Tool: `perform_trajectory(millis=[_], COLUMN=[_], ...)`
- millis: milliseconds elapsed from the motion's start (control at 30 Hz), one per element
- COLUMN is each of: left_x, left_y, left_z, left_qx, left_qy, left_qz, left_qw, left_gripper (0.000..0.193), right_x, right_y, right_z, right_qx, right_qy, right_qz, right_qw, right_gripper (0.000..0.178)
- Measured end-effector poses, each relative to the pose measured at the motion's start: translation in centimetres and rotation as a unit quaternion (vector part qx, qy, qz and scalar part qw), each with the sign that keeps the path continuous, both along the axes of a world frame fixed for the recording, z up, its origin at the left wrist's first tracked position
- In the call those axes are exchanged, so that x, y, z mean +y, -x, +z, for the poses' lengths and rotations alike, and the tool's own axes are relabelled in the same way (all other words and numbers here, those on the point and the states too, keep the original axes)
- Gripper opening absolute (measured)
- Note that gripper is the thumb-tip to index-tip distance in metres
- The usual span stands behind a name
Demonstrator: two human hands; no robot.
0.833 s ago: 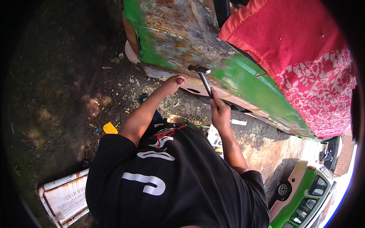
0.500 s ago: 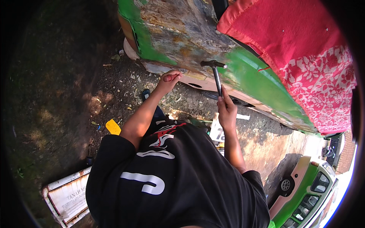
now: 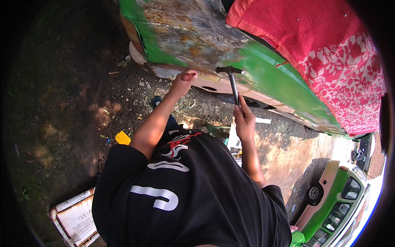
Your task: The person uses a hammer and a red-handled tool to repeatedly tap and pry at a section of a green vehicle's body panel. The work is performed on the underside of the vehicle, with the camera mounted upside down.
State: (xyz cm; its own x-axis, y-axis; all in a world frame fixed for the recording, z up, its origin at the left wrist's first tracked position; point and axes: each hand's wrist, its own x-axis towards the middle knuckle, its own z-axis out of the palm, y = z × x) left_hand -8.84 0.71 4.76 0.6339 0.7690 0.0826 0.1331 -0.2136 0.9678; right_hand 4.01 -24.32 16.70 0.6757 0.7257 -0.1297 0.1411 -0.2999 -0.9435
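My right hand (image 3: 245, 123) is closed around the shaft of a hammer (image 3: 234, 88), whose dark head is up beside the vehicle's side panel (image 3: 263, 68). Whether the head touches the metal I cannot tell. The panel has green paint at its ends and a scraped, rusty grey-brown patch between. To the left, my left hand (image 3: 180, 85) is a fist around a reddish-brown tool handle (image 3: 186, 77) near the panel's lower edge. The rest of that tool is hidden.
A red cloth (image 3: 267, 18) with a white floral part hangs over the vehicle. Below me, the dirt ground (image 3: 135, 96) is littered with chips, and a yellow piece (image 3: 122, 138) lies there. A rusty-framed white sign (image 3: 76, 218) is lower left; a green-and-cream van (image 3: 333, 206) stands lower right.
The view has shifted slightly, so the vehicle and cloth appear a little further left. My left fist has risen slightly; both hands keep their grips.
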Motion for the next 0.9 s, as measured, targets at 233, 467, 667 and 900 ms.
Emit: perform_trajectory(millis=[233,467,667,900], left_x=[0.3,1.9,2.4,3.2], left_y=[-0.5,-2.6,-2.3,-1.2], left_z=[1.1,2.5,1.1,-1.2], left_qx=[0.057,0.157,0.128,-0.007], left_qy=[-0.001,-0.115,-0.152,-0.047], left_qz=[-0.042,-0.095,-0.046,-0.04], left_qw=[0.998,0.976,0.979,0.998], left_gripper=[0.014,0.016,0.018,0.013], right_x=[-0.1,1.5,2.7,1.9], right_y=[0.9,2.4,2.0,1.2], right_z=[0.7,3.0,0.8,1.8], right_qx=[-0.003,-0.177,-0.255,-0.131], right_qy=[0.003,-0.081,0.009,-0.068], right_qz=[0.017,0.055,0.116,0.014], right_qw=[1.0,0.979,0.96,0.989], right_gripper=[0.043,0.044,0.044,0.044])
